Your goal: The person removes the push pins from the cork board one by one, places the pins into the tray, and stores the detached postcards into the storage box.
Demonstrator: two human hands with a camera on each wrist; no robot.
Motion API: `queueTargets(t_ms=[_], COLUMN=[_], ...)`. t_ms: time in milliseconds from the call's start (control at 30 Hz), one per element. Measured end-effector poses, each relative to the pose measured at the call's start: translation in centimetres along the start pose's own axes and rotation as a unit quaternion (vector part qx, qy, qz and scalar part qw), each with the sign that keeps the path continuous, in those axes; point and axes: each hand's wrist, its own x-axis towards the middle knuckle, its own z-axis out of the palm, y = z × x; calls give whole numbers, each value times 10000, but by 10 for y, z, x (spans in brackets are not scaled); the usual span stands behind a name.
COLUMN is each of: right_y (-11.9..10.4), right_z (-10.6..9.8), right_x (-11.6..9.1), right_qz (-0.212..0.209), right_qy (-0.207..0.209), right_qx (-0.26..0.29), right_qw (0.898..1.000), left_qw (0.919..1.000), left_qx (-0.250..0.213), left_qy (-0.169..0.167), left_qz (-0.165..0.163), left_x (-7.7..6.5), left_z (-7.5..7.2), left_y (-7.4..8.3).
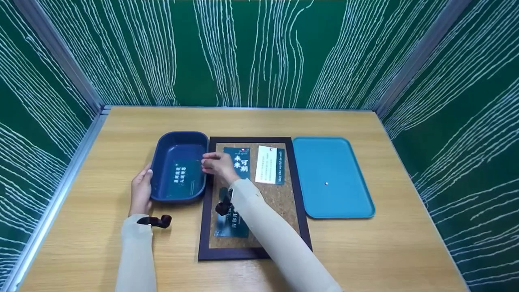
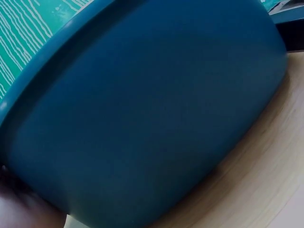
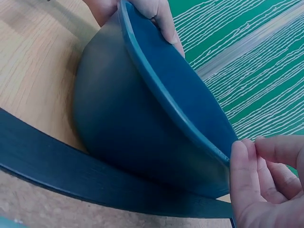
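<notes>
A dark blue basin (image 1: 162,152) stands on the table, with a dark green card (image 1: 184,178) bearing white characters inside it. My left hand (image 1: 141,188) grips the basin's left side, its thumb over the rim. In the right wrist view, part of that hand (image 3: 164,19) shows at the far rim. At the opposite rim is my right hand (image 1: 219,165), thumb and fingertips brought together. The card's upper right corner reaches those fingertips; whether they pinch it is unclear. The right wrist view shows the bent fingers (image 3: 244,175) beside the rim, with no card visible there.
Right of the basin lies a dark-framed cork board (image 1: 279,211). It carries a green card (image 1: 237,156), a white-and-green card (image 1: 266,166) and another green card (image 1: 231,227) partly under the right wrist. A light blue tray (image 1: 332,166) holds one tiny shiny object (image 1: 326,183).
</notes>
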Motion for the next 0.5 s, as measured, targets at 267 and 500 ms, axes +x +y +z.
queueTargets(t_ms=[267, 500], right_y=[-1, -2], right_z=[-6, -11], right_x=[-1, -2], right_qz=[35, -2], right_qy=[-155, -231], right_qx=[0, -116], right_qw=[9999, 9997], left_qw=[9997, 9982], left_qx=[-237, -586], left_qy=[4, -52], left_qz=[-88, -155], left_x=[-1, -1], left_z=[1, 2], left_y=[2, 4])
